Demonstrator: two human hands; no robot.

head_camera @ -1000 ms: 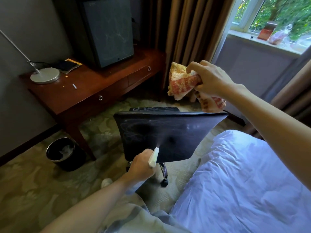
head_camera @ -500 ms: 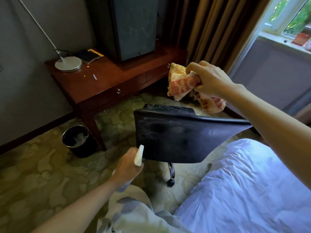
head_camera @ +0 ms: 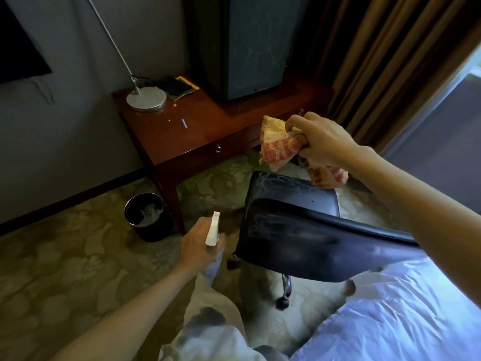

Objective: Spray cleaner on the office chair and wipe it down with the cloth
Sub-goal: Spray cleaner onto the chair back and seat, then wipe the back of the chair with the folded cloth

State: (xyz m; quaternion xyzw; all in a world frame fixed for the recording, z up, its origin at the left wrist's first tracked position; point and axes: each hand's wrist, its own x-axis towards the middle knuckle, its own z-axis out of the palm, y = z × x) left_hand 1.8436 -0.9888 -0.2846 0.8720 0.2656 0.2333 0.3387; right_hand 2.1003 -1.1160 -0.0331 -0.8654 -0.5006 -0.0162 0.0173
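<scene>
Patterned carpet (head_camera: 65, 269) covers the floor of a dim room, with a wooden desk (head_camera: 197, 131) against the grey wall. On the desk stand a lamp base (head_camera: 146, 99) and a tall dark cabinet (head_camera: 250, 45). A black bin (head_camera: 147, 216) sits just beside the desk's front leg, and brown curtains (head_camera: 377, 61) hang to the right. A white-sheeted bed (head_camera: 403, 321) fills the lower right corner.

The black office chair (head_camera: 299, 243) stands between desk and bed, its back toward the person. The right end of the backrest reaches the bed's edge; whether they touch cannot be told. The left hand (head_camera: 199, 243) curls round a white spray bottle (head_camera: 212, 230) just left of the backrest, nozzle up. The right hand (head_camera: 322, 139) clutches a bunched red-and-yellow cloth (head_camera: 276, 147) above the seat, near the desk's drawer front. Open carpet lies to the chair's left.
</scene>
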